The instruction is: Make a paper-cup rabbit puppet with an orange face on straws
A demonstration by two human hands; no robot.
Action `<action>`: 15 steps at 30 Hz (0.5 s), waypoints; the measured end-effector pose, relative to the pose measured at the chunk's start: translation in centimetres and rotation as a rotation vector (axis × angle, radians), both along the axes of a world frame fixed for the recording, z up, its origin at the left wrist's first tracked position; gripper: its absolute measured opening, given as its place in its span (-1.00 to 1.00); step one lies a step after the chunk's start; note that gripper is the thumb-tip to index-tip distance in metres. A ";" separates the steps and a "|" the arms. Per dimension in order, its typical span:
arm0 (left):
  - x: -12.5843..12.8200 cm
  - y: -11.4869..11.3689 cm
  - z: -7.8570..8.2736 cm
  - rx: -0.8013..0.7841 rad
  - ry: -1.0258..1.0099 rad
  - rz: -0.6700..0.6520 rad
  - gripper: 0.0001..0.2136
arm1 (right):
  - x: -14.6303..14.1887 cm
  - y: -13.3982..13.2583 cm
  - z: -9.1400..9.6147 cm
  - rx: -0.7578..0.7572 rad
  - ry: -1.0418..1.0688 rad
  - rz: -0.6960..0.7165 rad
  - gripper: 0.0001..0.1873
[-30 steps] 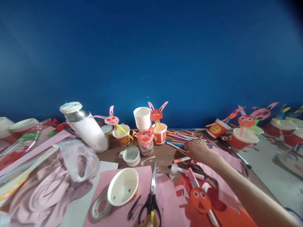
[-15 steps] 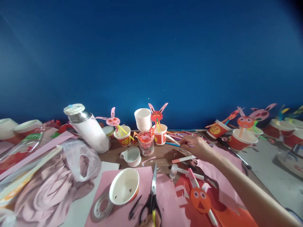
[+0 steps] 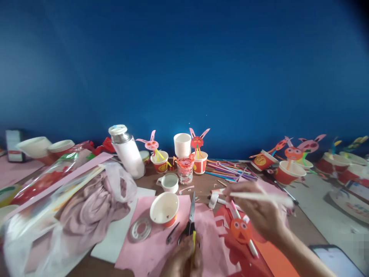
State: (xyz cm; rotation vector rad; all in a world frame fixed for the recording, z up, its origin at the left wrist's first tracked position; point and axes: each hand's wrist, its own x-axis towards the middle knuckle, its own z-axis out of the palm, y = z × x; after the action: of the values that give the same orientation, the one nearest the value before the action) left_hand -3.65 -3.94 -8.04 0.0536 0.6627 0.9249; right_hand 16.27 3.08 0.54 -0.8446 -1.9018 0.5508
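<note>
My right hand (image 3: 259, 209) is closed on a long white stick (image 3: 259, 197), blurred by motion and held almost level above the table's right side. My left hand (image 3: 184, 257), low in the middle, pinches a thin yellow strip (image 3: 194, 239). Scissors (image 3: 192, 215) lie just beyond it, blades pointing away, their black handles partly hidden by the fingers. Between the hands is pink paper (image 3: 209, 236). An orange paper face (image 3: 241, 231) with googly eyes and a white stick lies below my right hand. A white-lined paper cup (image 3: 164, 207) and a tape roll (image 3: 140, 229) stand left of the scissors.
Finished cup figures with paper faces (image 3: 197, 142) stand along the blue wall. Behind lie several coloured sticks (image 3: 230, 169). A white flask (image 3: 128, 154) and a plastic bag (image 3: 118, 184) are left. A phone (image 3: 336, 259) lies at lower right.
My right hand has come back from the coloured sticks toward me, now carrying the white stick. My left hand has risen further into view with the yellow strip. The view has shifted left.
</note>
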 end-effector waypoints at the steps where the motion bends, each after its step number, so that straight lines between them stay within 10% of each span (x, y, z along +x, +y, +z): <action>1: 0.1 0.0 -0.1 -0.012 0.004 0.016 -0.81 | -0.4 -1.3 -0.3 0.071 -0.088 0.042 -0.83; 7: 0.8 -0.4 0.1 0.009 0.050 0.123 -0.93 | -3.4 -6.5 -2.4 0.283 -0.406 0.304 -0.71; 15: 1.0 -0.3 1.3 0.078 0.006 0.107 -0.80 | -5.0 -7.5 -4.8 0.383 -0.442 0.289 -0.76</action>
State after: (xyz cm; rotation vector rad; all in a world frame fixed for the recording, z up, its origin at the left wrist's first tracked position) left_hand -2.63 -4.20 -6.77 0.0912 0.6392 1.0543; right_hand 11.25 -4.47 -4.26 -0.4646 -2.4550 0.1571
